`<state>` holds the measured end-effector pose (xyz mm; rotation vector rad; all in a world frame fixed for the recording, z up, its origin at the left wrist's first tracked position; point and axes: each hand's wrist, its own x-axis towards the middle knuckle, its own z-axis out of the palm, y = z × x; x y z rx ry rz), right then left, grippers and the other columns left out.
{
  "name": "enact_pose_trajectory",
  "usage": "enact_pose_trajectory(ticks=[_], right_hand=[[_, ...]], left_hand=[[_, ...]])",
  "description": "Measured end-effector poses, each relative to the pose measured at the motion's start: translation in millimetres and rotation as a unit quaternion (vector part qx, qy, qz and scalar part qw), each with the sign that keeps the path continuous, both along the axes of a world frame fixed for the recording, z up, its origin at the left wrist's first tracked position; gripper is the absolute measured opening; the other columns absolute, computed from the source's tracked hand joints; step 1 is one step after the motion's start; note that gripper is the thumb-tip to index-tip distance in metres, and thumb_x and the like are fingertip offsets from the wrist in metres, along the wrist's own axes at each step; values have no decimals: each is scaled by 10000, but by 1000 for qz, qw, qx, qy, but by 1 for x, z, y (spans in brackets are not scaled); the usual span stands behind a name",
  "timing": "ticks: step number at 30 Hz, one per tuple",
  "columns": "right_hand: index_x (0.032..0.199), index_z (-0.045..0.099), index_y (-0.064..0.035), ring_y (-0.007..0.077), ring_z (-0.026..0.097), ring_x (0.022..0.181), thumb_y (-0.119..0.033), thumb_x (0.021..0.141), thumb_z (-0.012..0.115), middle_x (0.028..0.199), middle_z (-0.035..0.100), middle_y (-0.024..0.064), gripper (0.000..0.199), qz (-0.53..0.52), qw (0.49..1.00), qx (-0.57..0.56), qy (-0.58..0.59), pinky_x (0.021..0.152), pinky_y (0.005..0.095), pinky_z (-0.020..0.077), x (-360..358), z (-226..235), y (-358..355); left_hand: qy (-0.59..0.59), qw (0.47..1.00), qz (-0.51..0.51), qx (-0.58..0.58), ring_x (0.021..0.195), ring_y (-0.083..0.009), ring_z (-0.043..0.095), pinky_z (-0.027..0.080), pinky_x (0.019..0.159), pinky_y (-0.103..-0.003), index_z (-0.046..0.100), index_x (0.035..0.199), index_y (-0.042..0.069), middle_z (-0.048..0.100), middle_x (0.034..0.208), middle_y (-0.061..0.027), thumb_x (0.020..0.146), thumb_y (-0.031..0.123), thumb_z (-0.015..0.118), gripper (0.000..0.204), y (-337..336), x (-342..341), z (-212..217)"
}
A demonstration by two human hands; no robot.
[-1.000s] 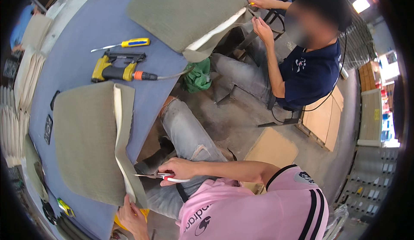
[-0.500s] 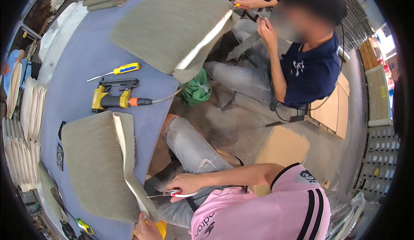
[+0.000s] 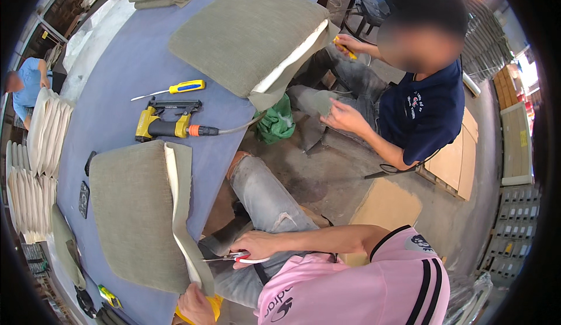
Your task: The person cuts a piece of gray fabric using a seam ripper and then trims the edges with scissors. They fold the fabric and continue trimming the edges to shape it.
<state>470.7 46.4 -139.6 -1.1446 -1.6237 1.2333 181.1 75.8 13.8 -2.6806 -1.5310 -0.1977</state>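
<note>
My right hand (image 3: 254, 246) is closed round a pair of scissors (image 3: 236, 257) with red and white handles. Their blades point left, just short of the loose fabric edge of a grey-green upholstered cushion (image 3: 131, 217). At the cushion's near corner, my left hand (image 3: 196, 305) pinches the fabric flap (image 3: 201, 275); some fingertips are hidden. The cushion lies on the blue-grey table (image 3: 134, 50), with a pale strip showing along its right side. Beyond it lie a yellow and black staple gun (image 3: 169, 120) with a hose and a yellow-handled screwdriver (image 3: 186, 87).
A co-worker in dark blue (image 3: 429, 103) sits at the far right, holding a yellow-handled tool and a fabric scrap. Beside them, a second cushion (image 3: 251, 36) overhangs the table edge. A green bag (image 3: 277, 120) hangs below. Stacked cushions (image 3: 38, 202) stand at left.
The view has shifted slightly, so the table things sit further right. The co-worker's hands have come down and moved apart. Both my hands keep their holds. A person in light blue shows more at far left.
</note>
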Motion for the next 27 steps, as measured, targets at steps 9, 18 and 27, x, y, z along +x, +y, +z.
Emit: enact_pose_trajectory(ticks=[9, 18, 27], right_hand=[[929, 658, -31, 398, 657, 700, -544, 947, 787, 748, 647, 162, 529, 9, 1000, -6, -10, 611, 496, 462, 0, 5, -1], [944, 695, -29, 429, 701, 766, -574, 937, 772, 801, 706, 197, 550, 5, 1000, -3, -28, 658, 527, 507, -1, 0, -3], [881, 693, -39, 456, 702, 792, -596, 935, 760, 798, 708, 210, 564, -1, 1000, -18, -12, 680, 553, 516, 1, 6, -1]], left_hand=[[12, 999, 33, -19, 713, -374, 725, 582, 636, -488, 820, 1136, 168, 774, 848, -144, 996, 197, 746, 161, -5, 0, 6], [-12, 995, -48, -86, 748, -387, 719, 574, 659, -493, 779, 1177, 116, 774, 923, -124, 1031, 162, 673, 186, 5, -24, 7], [196, 975, -39, -102, 1119, -432, 655, 527, 925, -585, 761, 1289, 255, 702, 1273, -181, 940, 311, 722, 356, 20, -32, 28]])
